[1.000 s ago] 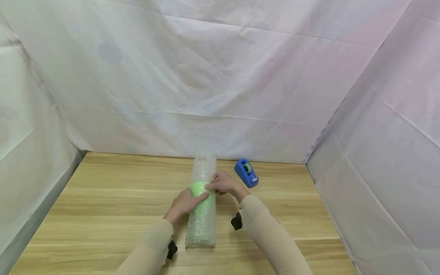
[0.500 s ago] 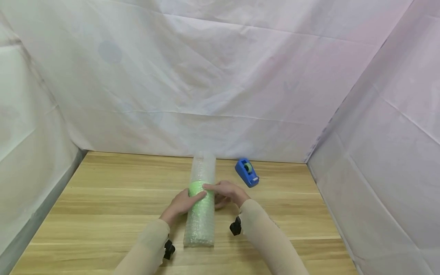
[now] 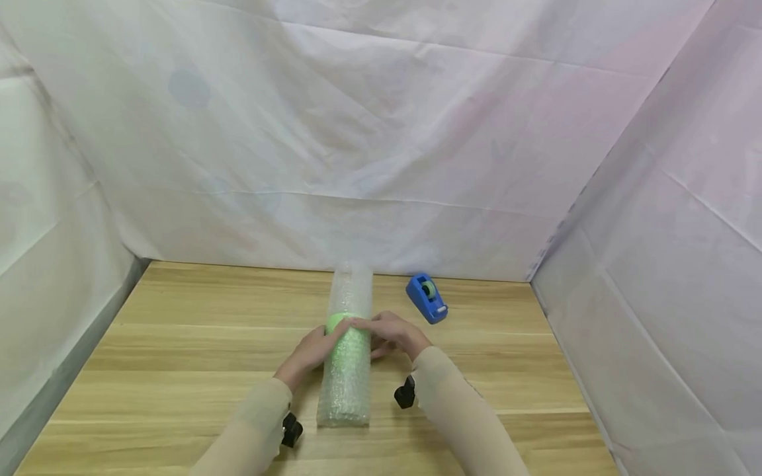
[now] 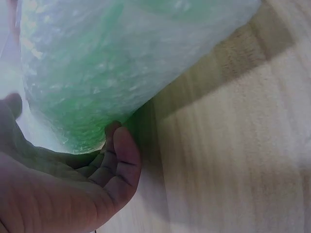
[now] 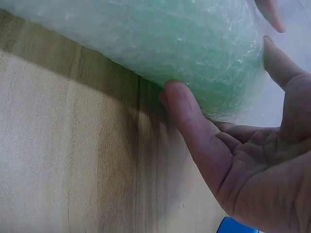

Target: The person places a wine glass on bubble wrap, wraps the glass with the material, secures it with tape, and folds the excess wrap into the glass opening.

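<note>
A long roll of clear bubble wrap (image 3: 345,393) lies lengthwise on the table, with something bright green (image 3: 338,320) showing through its middle. My left hand (image 3: 312,348) holds it from the left, thumb across the top. In the left wrist view, that hand's curled fingers (image 4: 127,158) sit low against the wrap. From the right, my right hand (image 3: 397,332) grips the same stretch, its thumb on top meeting the left thumb. The right wrist view shows the right fingers (image 5: 187,109) bent in at the roll's lower side.
A blue tape dispenser (image 3: 426,301) with a roll of tape stands right of the bubble wrap, near the table's back edge. Pale cloth sheets (image 3: 381,132) hang behind and on both sides of the wooden table (image 3: 196,344). The roll's far end reaches the back sheet.
My right fingers have moved from the roll's upper right down round its side. My left thumb has slid up to the right thumb. The roll has shifted slightly left.
</note>
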The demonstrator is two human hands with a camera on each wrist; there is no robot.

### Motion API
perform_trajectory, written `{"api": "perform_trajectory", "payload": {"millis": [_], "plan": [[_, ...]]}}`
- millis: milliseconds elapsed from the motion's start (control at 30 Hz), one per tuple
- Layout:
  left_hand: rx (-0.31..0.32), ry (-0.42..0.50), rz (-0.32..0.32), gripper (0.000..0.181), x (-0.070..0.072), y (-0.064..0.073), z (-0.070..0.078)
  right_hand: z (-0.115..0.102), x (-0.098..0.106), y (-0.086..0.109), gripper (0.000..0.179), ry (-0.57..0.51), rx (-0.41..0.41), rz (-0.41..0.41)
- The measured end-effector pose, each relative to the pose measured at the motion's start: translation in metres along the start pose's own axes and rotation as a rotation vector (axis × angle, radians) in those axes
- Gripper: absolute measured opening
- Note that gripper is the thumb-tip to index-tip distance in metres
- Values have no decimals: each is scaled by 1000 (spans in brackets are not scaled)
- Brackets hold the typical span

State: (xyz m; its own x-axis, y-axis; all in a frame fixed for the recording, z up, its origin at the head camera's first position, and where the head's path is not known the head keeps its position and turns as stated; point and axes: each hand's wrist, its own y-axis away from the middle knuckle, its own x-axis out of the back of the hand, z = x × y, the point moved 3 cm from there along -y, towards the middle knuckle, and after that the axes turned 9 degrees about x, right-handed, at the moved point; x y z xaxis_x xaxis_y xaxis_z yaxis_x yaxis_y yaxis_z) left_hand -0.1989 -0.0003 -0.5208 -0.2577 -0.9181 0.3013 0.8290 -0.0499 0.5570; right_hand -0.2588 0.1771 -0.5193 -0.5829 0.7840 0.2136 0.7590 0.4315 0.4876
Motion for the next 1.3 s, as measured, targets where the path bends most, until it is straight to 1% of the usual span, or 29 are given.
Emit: {"api": "perform_trajectory", "payload": {"millis": [133,300,467,633,733,800,900,1000,1200,1300], "plan": [[22,-19,4,92,3,-1,-2,0,0,-1,66,1,2,4],[31,-7,-8,88,6,-3,-2,0,-1,-2,65,4,5,15],[61,-9,-1,89,6,-2,-3,0,-1,-1,66,17,14,29],[56,-12,19,87,6,-3,-3,0,-1,0,61,26,26,51],[45,-6,13,88,6,-4,-4,-2,0,1,59,21,31,55],[41,1,5,89,7,-3,-4,-5,1,4,59,43,35,53],[22,-8,3,93,9,1,-2,-11,3,9,59,88,43,42],[-7,-13,7,92,12,6,2,-17,5,14,61,132,65,32],[-93,23,-15,80,16,11,15,-31,12,24,69,188,165,37],[-127,34,-7,77,19,13,22,-38,15,29,68,211,222,36]]}}
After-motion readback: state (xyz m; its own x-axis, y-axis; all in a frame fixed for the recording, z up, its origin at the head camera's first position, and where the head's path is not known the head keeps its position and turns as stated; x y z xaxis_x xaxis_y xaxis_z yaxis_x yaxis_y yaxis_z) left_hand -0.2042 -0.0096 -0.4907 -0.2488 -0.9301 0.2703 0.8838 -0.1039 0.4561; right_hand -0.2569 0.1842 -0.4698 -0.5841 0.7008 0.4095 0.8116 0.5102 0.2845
